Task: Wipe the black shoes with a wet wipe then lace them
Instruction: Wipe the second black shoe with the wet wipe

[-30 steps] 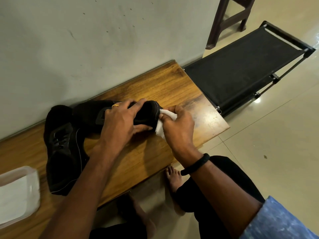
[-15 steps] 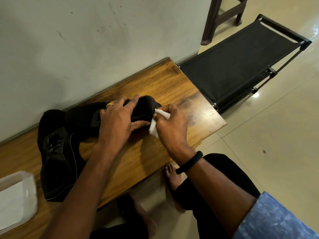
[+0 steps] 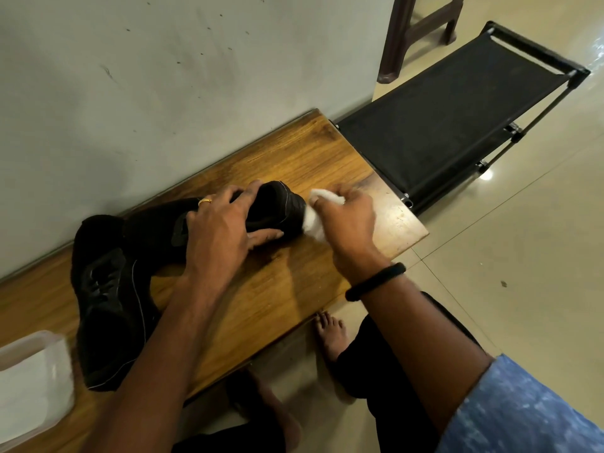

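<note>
We see the left hand [image 3: 222, 223] gripping a black shoe [image 3: 277, 204] from above, near the right end of the table [image 3: 294, 289]. The right hand [image 3: 346, 220] clutches a white wet wipe [image 3: 312, 223], pressed against the shoe's end. A second black shoe [image 3: 108, 305] lies further left, beside a plastic tub [image 3: 32, 380] at the front left.

A wooden table [image 3: 294, 152] stands flush against a scuffed grey wall [image 3: 163, 76], its right-hand corner worn pale. Just beside that end, a black fabric rack [image 3: 441, 125] on a dark metal frame runs along the same wall. The legs of a brown stool [image 3: 402, 37] stand beyond it on glossy cream floor tiles [image 3: 523, 273], where a bright spot of light [image 3: 486, 175] glints near the rack's frame.
</note>
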